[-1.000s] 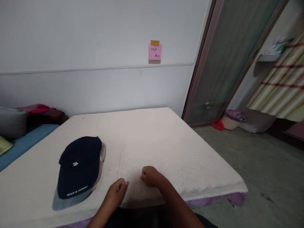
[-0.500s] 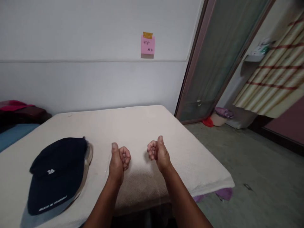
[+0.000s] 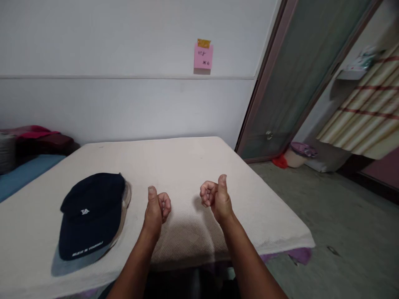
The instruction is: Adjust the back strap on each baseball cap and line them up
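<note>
My left hand (image 3: 157,209) is above the cream-covered table (image 3: 165,162), its fingers curled into a loose fist and its thumb pointing up. Level with it on the other side, my right hand (image 3: 218,198) makes the same shape, thumb raised. Neither holds anything, and a gap separates them. Left of my left hand lies a dark navy cap (image 3: 93,207) with white lettering on its brim. Other caps or brims, grey-blue and beige, show beneath it. The cap and my left hand are apart.
A pink note (image 3: 203,57) is taped to the white wall (image 3: 124,104). Dark and pink cloth items (image 3: 40,139) sit at the far left. On the right are a sliding glass door (image 3: 280,83), a lined waste bin (image 3: 297,155) and a striped curtain (image 3: 368,104).
The view has turned slightly left, so the cap and note appear further right. My hands sit a little further apart, still in fists with thumbs up.
</note>
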Available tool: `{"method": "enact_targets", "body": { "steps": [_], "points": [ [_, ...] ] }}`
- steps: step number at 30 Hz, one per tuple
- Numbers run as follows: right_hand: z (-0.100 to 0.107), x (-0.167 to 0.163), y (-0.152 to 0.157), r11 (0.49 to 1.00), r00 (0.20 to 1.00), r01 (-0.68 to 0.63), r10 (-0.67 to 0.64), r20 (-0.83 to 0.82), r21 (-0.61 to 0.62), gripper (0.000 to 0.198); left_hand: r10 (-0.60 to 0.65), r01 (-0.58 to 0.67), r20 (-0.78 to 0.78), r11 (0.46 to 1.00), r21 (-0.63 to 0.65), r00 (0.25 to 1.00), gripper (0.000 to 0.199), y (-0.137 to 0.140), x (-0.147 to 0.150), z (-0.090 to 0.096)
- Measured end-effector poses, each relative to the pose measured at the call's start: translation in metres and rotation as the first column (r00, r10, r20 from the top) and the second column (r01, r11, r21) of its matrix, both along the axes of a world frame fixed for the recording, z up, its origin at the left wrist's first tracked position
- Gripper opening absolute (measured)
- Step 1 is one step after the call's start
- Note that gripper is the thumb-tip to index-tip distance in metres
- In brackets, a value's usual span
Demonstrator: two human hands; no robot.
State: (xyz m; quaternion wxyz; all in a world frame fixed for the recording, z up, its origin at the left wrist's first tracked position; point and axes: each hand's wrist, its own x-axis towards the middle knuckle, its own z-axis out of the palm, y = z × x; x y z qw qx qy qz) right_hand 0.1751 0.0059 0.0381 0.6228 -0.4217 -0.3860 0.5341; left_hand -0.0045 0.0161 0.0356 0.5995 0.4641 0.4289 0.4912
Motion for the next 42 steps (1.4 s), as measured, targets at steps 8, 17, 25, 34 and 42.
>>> {"method": "enact_targets", "body": {
  "steps": [8,17,25,34,42],
  "points": [
    [0.000,-0.009,-0.002,0.999,0.996,-0.051,0.052,0.069,-0.010,0.078,0.034,-0.034,-0.001,0.999,-0.027,0.999,0.069,0.005,-0.010,-0.005],
    [-0.007,-0.014,0.001,0.999,0.991,-0.043,0.045,0.129,-0.012,0.077,0.054,-0.054,-0.025,0.999,-0.008,0.998,0.068,0.010,-0.018,-0.015],
    [-0.033,-0.023,0.006,0.987,0.653,-0.076,0.154,0.742,-0.138,0.030,0.137,-0.103,0.158,0.972,-0.210,0.978,0.018,0.010,-0.021,-0.022],
    [-0.050,-0.049,0.001,0.978,0.382,-0.182,0.169,0.908,-0.106,0.017,0.358,-0.126,0.437,0.871,-0.474,0.825,0.013,0.012,-0.040,-0.037],
    [-0.051,-0.071,0.003,0.971,0.286,-0.213,0.166,0.944,-0.106,0.025,0.624,-0.275,0.459,0.735,-0.620,0.633,0.018,0.019,-0.080,-0.049]
  ]
}}
